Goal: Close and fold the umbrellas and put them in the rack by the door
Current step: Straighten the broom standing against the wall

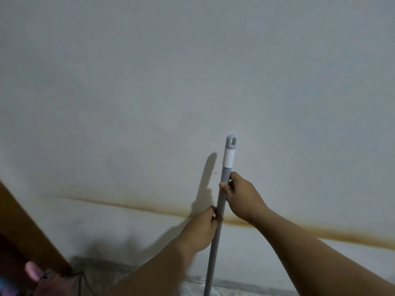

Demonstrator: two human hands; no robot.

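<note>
A long grey pole with a white band and a grey hanging loop at its top stands nearly upright in front of a white wall. My right hand grips the pole high up, just below the white band. My left hand grips it lower down. The pole's lower end runs out of the bottom of the frame. At the bottom left corner a pink handle with a dark cord shows, possibly part of an umbrella. No rack is in view.
The white wall fills most of the view, with a brown stain line across it. A brown wooden frame or door edge slants along the left. Something pale and shiny lies on the floor at the bottom.
</note>
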